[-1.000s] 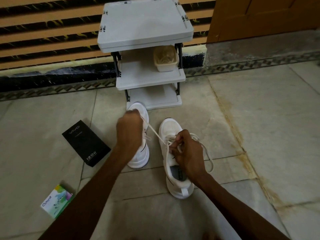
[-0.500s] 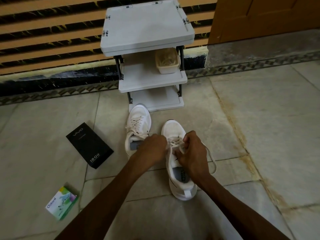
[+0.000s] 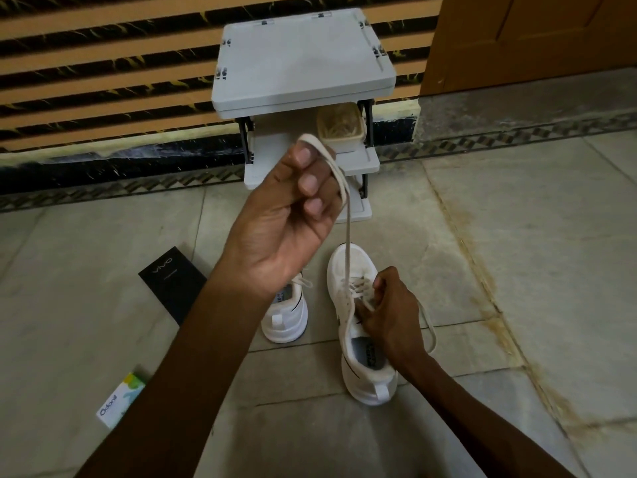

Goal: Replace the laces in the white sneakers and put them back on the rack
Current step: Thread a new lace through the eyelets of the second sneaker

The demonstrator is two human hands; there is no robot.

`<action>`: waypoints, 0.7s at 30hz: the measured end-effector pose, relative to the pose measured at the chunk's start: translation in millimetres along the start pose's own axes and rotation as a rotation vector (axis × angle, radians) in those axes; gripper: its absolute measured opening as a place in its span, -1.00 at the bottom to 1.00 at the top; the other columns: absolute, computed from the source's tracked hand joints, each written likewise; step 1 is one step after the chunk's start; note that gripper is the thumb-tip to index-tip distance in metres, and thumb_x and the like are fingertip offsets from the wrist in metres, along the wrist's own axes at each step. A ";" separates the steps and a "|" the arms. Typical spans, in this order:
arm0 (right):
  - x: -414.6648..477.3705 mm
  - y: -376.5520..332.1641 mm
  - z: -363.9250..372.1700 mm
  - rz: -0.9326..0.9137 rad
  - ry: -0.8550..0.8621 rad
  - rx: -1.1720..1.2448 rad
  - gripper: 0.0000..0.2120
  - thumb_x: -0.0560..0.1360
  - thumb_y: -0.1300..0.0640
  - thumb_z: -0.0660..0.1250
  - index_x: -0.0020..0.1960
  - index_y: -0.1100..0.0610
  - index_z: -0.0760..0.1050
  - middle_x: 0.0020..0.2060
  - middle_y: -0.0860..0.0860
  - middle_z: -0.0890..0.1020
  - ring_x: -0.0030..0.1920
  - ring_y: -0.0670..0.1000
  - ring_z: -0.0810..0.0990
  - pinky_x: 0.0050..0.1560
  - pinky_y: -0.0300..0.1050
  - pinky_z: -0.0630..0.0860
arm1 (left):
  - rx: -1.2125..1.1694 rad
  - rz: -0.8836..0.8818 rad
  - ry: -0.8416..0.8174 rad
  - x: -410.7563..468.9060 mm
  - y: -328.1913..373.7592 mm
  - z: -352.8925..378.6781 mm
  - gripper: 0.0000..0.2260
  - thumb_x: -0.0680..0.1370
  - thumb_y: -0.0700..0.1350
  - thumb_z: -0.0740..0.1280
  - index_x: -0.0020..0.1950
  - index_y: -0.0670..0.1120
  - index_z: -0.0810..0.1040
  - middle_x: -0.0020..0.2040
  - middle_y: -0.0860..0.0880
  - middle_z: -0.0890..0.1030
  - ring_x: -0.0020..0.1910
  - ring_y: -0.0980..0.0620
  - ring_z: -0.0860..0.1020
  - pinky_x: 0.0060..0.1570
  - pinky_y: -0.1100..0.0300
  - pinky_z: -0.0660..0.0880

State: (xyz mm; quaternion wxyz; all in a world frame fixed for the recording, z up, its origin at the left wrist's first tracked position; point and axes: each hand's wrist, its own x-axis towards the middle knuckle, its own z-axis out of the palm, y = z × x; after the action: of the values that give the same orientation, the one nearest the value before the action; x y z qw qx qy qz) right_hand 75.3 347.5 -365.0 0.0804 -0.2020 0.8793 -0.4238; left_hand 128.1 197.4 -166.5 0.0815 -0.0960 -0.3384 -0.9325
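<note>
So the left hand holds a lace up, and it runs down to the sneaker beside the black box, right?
Not quite. The head view shows the lace held up by the left hand running down to the other sneaker, the one the right hand grips, not the one beside the black box.

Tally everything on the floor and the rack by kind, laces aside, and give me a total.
White sneakers: 2, the left sneaker and the right sneaker
Boxes on the floor: 2, the black box and the white and green box
Shoe rack: 1
Container on the rack's middle shelf: 1
Total: 6
</note>
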 end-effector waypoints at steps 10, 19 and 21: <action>1.7 1.8 -14.1 -0.034 -0.058 -0.168 -0.75 0.36 -0.09 0.49 -0.17 0.01 0.46 -0.32 -0.10 0.53 -0.34 -0.17 0.46 -0.31 -0.24 0.42 | 1.112 -0.261 0.245 -13.5 -14.0 -4.3 -0.87 0.61 -0.29 0.23 0.08 -0.10 0.48 -0.33 -0.04 0.61 -0.41 0.10 0.49 -0.38 0.35 0.39; 7.7 10.7 -51.1 0.101 -0.257 -0.038 -0.88 0.42 -0.02 0.49 -0.15 0.02 0.69 -0.29 -0.11 0.68 -0.28 -0.16 0.64 -0.23 -0.18 0.58 | 1.603 -0.597 0.347 -32.5 -96.7 -68.4 -0.87 0.41 -0.23 0.36 -0.26 -0.02 0.63 -0.29 0.00 0.68 -0.20 0.00 0.65 -0.01 0.13 0.58; 8.3 13.1 -53.0 0.189 -0.280 0.101 -0.95 0.42 0.10 0.51 -0.15 0.07 0.70 -0.31 -0.04 0.70 -0.30 -0.08 0.66 -0.17 -0.08 0.65 | 1.658 -0.548 0.377 -34.0 -106.8 -70.8 -0.90 0.41 -0.15 0.37 -0.25 0.02 0.65 -0.23 0.06 0.68 -0.13 0.09 0.62 0.04 0.39 0.41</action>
State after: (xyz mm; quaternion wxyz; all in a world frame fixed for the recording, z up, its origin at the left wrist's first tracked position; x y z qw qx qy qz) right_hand 47.5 389.2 -341.7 0.2517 -0.1711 0.8523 -0.4255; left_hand 129.1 235.5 -293.5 -0.0468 0.2330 -0.8959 -0.3753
